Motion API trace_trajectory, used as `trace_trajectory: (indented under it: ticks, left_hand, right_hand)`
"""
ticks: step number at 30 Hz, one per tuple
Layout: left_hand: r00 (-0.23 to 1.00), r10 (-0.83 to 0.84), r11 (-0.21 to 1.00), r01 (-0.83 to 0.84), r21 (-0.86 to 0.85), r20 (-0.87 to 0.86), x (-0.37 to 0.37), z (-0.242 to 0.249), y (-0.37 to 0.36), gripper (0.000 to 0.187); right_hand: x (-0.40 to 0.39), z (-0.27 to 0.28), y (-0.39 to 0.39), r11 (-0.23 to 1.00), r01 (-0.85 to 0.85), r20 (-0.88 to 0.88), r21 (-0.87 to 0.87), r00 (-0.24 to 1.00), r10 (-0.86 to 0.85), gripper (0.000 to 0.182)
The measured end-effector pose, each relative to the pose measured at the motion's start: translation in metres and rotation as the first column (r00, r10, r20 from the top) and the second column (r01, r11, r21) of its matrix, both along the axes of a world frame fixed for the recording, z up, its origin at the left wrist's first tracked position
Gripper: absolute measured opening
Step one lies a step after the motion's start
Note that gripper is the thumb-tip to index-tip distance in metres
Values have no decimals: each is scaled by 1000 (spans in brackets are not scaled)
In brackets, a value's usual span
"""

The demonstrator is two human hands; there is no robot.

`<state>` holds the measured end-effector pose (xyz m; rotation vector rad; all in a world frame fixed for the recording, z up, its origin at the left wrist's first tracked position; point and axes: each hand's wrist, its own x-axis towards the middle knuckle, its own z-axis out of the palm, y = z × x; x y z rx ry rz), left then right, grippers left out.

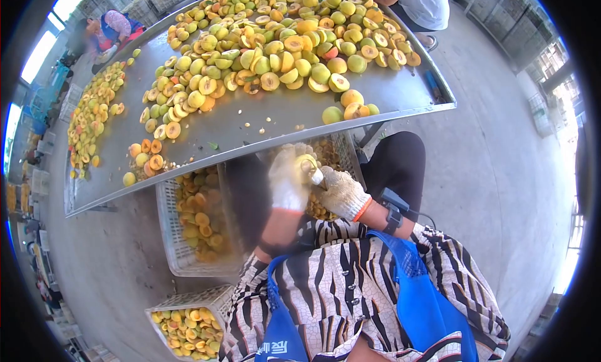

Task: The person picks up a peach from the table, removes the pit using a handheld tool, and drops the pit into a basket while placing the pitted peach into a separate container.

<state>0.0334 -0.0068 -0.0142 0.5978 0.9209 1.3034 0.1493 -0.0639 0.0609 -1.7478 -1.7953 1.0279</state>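
Note:
My left hand [287, 177], in a white knit glove and blurred by motion, grips a yellow apricot half [307, 162] in its fingers. My right hand [342, 195], also gloved, is closed around a small pitting tool [317, 176] with a pale, shiny end. The tool's end touches or nearly touches the cut fruit; the exact contact is too small to tell. Both hands are above my lap, just below the near edge of the metal table [275, 121]. Beneath them, a crate [352, 154] of brownish stones or pieces is partly hidden by my hands.
A large heap of whole and halved apricots [275, 49] covers much of the table, with a smaller pile [94, 121] at left. Crates of halves stand below [181, 252] and lower left [222, 302]. One person [116, 30] sits far left; another [426, 8] is at top right.

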Motion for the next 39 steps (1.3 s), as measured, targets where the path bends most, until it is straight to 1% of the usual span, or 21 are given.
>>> trace_trajectory:
  ticks: [3, 6, 9, 12, 15, 16, 18, 21, 22, 23, 24, 25, 27, 30, 32, 33, 35, 36, 37, 38, 39]
  left_hand:
    - [1000, 20, 999, -21, -47, -12, 1, 3, -1, 31]
    - [996, 89, 971, -85, -225, 10, 7, 21, -5, 28]
    - [992, 125, 979, -120, -165, 23, 12, 16, -7, 26]
    - [993, 106, 984, -114, -135, -59, 12, 2, -6, 27]
    - [992, 61, 995, -70, -73, -112, 13, -1, -6, 30]
    - [993, 41, 996, -50, -80, -108, 13, 0, -6, 31]
    - [994, -4, 996, -6, -91, -105, 12, 5, -5, 33]
    - [982, -104, 992, 91, -86, -155, 13, 18, -3, 35]
    - [980, -122, 990, 108, -94, -159, 13, 17, -1, 36]
    - [976, -143, 986, 126, -105, -164, 12, 15, 0, 37]
    - [971, -167, 982, 148, -118, -169, 12, 13, 0, 37]
    - [969, -180, 979, 158, -132, -170, 13, 12, -1, 37]
    - [966, -199, 972, 174, -156, -164, 14, 11, 0, 37]
    - [983, -166, 982, 157, -105, -76, 14, 15, -6, 36]
    - [984, -173, 981, 168, -96, -49, 13, 12, -5, 36]
    - [983, -179, 980, 175, -94, -36, 12, 9, -5, 36]
    - [976, -200, 977, 193, -89, -80, 11, -7, -2, 36]
    - [972, -210, 975, 201, -92, -103, 10, -9, -4, 36]
    - [968, -228, 971, 218, -96, -110, 8, -10, -6, 33]
    - [963, -242, 968, 232, -95, -115, 7, -8, -6, 31]
    - [959, -257, 965, 246, -94, -121, 4, -3, -7, 29]
  right_hand:
    - [1, 12, 0, 995, -38, 0, -88, 999, 38, 29]
    - [5, -10, -2, 999, -31, 44, 6, 999, 31, 30]
    - [9, -24, -4, 998, -46, 56, 50, 997, 43, 29]
    - [12, -19, 0, 984, -84, 20, -156, 996, 88, 33]
    - [16, -45, -1, 986, -164, -79, -16, 984, 162, 30]
    - [17, -43, -2, 973, -151, -214, -176, 970, 112, 28]
    - [18, -34, -4, 863, -179, -443, -472, 895, -56, 24]
    - [20, -36, -3, 820, -215, -442, -531, 896, -51, 22]
    - [20, -46, -3, 918, -194, -393, -347, 918, 46, 22]
    - [19, -65, -6, 973, -181, -325, -146, 937, 125, 22]
    - [17, -64, -8, 983, -175, -241, 60, 953, 184, 22]
    - [19, -61, -9, 979, -183, -286, -90, 946, 150, 22]
    - [23, -41, -5, 902, -210, -354, -376, 933, 70, 23]
    - [26, -12, -1, 767, -243, -370, -594, 929, 8, 24]
    - [28, -47, -4, 930, -247, -241, -272, 953, 183, 24]
    - [27, -67, -7, 960, -262, -153, -96, 957, 246, 24]
    - [24, -86, -10, 971, -233, -159, 51, 958, 238, 26]
    - [20, -83, -11, 969, -217, -165, 120, 958, 235, 27]
    - [21, -77, -11, 971, -220, -268, -96, 945, 187, 27]
    - [25, -69, -8, 923, -236, -354, -304, 928, 120, 27]
    - [25, -56, -7, 830, -261, -421, -493, 906, 35, 27]
